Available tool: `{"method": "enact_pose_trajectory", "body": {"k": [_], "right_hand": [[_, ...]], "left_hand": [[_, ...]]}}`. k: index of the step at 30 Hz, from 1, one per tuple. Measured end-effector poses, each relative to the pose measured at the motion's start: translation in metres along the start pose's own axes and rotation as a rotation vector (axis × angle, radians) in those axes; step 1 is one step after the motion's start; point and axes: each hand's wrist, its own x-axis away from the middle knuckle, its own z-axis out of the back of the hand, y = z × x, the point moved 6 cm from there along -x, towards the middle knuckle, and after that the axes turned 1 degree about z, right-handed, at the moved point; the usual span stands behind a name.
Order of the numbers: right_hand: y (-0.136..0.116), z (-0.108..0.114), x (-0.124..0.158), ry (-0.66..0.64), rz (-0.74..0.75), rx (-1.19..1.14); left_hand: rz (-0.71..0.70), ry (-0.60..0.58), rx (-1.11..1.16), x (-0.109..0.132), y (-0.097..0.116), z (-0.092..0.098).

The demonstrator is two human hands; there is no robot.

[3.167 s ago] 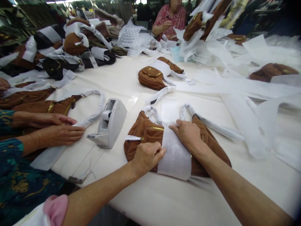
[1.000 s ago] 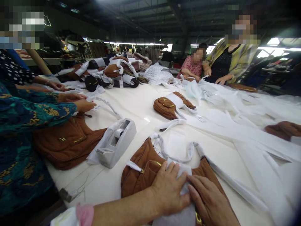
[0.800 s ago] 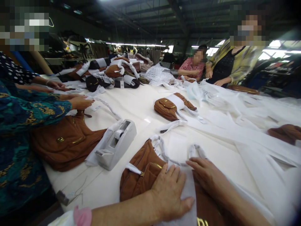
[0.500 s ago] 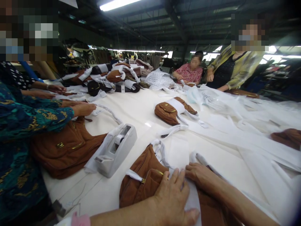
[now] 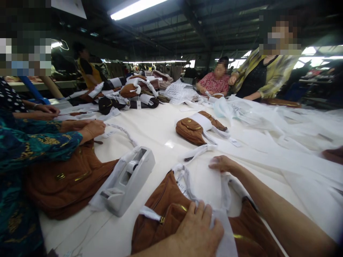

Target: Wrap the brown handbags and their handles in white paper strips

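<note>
A worker's left hand (image 5: pixel 197 230), loosely spread, rests on a white paper strip (image 5: pixel 226 230) over a brown bag (image 5: pixel 151 226), which lies directly beneath it, long axis crosswise on the tabletop (image 5: pixel 150 125); the right hand (image 5: pixel 225 165), farther off, reaches past the bag to a white sheet (image 5: pixel 210 184). The bag's near edge runs out of frame, the left palm hides part of the strip, and whether the right hand grips the sheet cannot be told.
</note>
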Motion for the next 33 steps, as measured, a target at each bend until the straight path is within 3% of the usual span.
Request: {"method": "enact_pose_trajectory", "body": {"k": [6, 9, 11, 17, 25, 28, 33], "right_hand": [[-0.024, -0.020, 0.052, -0.217, 0.099, -0.413], [-0.028, -0.045, 0.085, -0.455, -0.031, -0.569], [-0.032, -0.054, 0.103, -0.518, -0.099, -0.632], [-0.039, -0.043, 0.127, -0.306, -0.079, -0.678], [-0.039, -0.050, 0.159, -0.313, -0.057, -0.681], [-0.050, -0.051, 0.172, -0.250, -0.009, -0.500], [-0.090, -0.056, 0.202, -0.206, 0.185, -0.107]], "left_hand": [[0.009, -0.009, 0.113, 0.006, 0.004, 0.010], [0.043, -0.003, 0.163, 0.011, 0.006, 0.018], [0.059, 0.013, 0.173, 0.014, 0.007, 0.022], [0.039, 0.100, 0.120, 0.017, 0.010, 0.034], [0.011, 0.143, 0.065, 0.015, 0.011, 0.036], [0.012, 0.117, 0.076, 0.010, 0.007, 0.034], [0.021, 0.075, 0.084, 0.005, 0.005, 0.034]]}}
